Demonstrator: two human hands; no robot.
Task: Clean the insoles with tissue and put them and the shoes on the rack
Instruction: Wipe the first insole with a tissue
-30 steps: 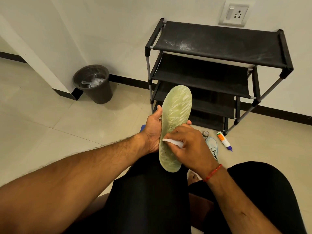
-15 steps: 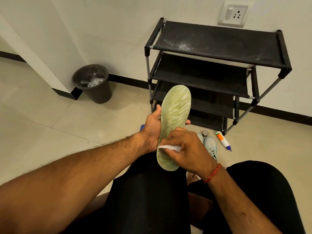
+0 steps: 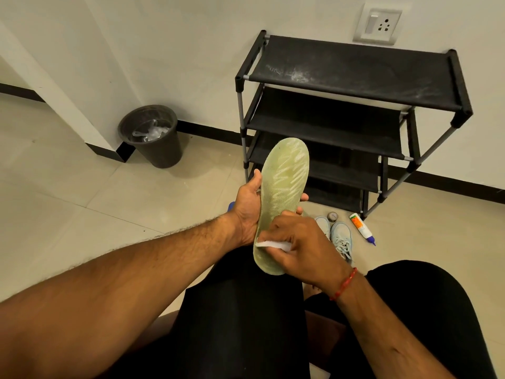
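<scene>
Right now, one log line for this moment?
left hand: holds insole | right hand: presses tissue on insole | shoes: on floor

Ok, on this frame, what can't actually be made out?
All in the head view:
- tissue: mostly covered by the right hand; only a white edge shows.
- insole: far face turned away; the left hand covers one edge.
- shoes: one mostly behind the right hand; their insides unseen.
- tube on the floor: label too small to read.
- blue object: nearly all hidden behind the left wrist.
</scene>
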